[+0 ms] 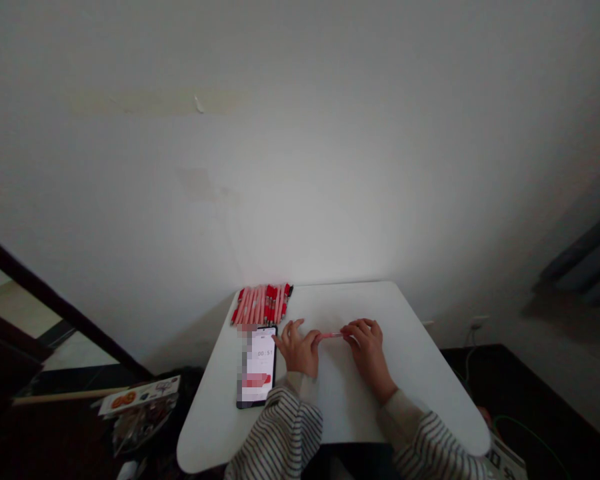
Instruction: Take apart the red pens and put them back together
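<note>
Off to my left, below the table, a white printed box (140, 397) lies on top of a clutter of bags. On the white table (420, 400), at the far left corner, red and pink pens (260, 305) lie side by side in a row, their lengths running roughly front to back. Nearer the person is a phone (260, 380), partly blurred, its long side running much the same way, with timer digits on its screen. Just beside it, the left hand (299, 350) pinches one end of a slim pink pen (331, 335) between thumb and forefinger, the other fingers fanned towards the phone. That pen is above the middle of the table, its long axis crosswise, left to right and almost level; I can't tell which end is the tip. The right hand (366, 345) has its fingertips drawn together on the pen's right end, remaining fingers curled. Farther right, a cable (470, 347) hangs by the wall.
</note>
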A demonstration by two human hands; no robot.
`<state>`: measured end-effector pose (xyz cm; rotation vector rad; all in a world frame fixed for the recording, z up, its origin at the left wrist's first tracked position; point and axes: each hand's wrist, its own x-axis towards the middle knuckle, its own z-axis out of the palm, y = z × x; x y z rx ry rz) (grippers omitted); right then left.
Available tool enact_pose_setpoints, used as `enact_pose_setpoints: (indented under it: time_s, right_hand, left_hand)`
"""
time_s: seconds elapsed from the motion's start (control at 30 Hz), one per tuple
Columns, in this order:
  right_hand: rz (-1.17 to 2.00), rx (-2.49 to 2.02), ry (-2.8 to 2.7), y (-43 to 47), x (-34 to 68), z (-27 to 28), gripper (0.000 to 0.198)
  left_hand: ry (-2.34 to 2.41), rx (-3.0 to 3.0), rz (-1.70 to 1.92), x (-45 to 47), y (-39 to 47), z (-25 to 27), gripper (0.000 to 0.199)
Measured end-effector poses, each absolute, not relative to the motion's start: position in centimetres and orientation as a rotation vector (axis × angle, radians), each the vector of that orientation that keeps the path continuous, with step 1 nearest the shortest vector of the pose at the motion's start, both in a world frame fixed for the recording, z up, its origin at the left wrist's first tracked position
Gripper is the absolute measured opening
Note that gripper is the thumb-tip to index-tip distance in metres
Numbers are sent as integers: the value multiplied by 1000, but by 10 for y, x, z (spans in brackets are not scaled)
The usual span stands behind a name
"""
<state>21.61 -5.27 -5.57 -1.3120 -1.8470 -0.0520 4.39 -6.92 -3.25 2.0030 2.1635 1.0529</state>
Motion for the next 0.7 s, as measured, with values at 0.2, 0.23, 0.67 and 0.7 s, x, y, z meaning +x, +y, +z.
enact_pose_setpoints:
  time_s: [0.2, 0.23, 0.67, 0.7]
  right_hand:
    - [30, -1330, -1866, -53, 217, -55, 19]
    - [38, -1335, -1871, -54, 216, -54, 20]
    - [128, -1403, -1883, -61, 213, -42, 27]
    - [137, -1406, -1873, -61, 213, -42, 26]
  left_hand:
    - [2151, 1999, 1088, 44, -70, -32, 20]
    - [2142, 2003, 1095, 44, -70, -33, 20]
    - [2122, 1992, 1123, 44, -71, -31, 19]
    - [2128, 1983, 1117, 44, -71, -31, 20]
